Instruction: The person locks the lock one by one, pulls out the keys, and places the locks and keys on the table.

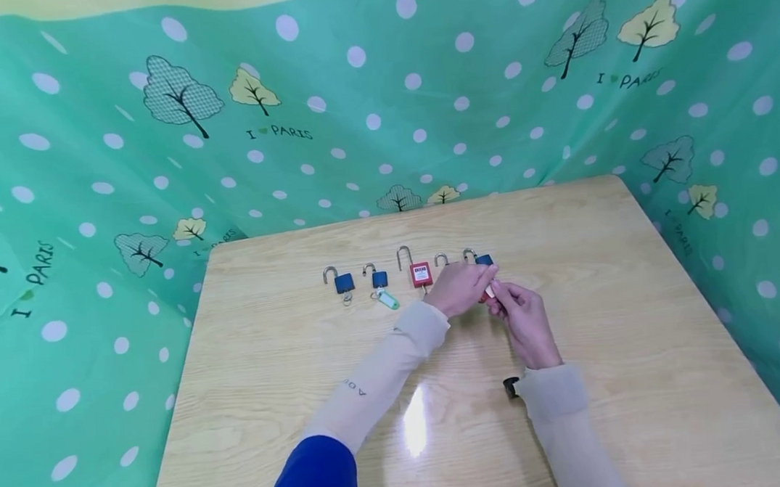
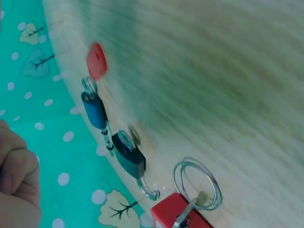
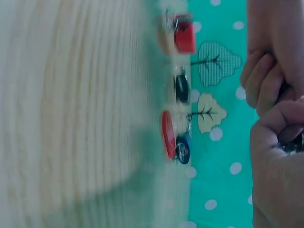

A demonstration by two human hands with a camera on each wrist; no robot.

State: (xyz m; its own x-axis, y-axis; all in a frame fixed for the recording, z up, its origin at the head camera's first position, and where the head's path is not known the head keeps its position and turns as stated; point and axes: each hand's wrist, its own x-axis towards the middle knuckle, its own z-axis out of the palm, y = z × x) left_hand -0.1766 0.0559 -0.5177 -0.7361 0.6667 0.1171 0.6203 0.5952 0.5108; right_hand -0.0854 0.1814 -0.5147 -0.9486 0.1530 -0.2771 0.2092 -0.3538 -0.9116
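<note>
My two hands meet above the right end of a row of padlocks. My left hand (image 1: 460, 288) has curled fingers. Thumb and fingers of my right hand (image 1: 527, 321) close round a small dark, shiny thing (image 3: 293, 143), which both hands hold; its kind I cannot tell, as fingers cover most of it. Behind them lies a blue padlock (image 1: 484, 260) with its shackle open and a red tag (image 2: 97, 61) on its ring. Beside it is a black padlock (image 2: 129, 156). Left of that, a red padlock (image 1: 420, 274) carries a white label, a key and rings (image 2: 197, 185).
Farther left lie a blue padlock (image 1: 380, 279) with a green tag (image 1: 388, 299) and another blue padlock (image 1: 344, 282), their shackles open. The wooden table (image 1: 259, 394) ends at a green dotted curtain (image 1: 331, 93) behind and at both sides.
</note>
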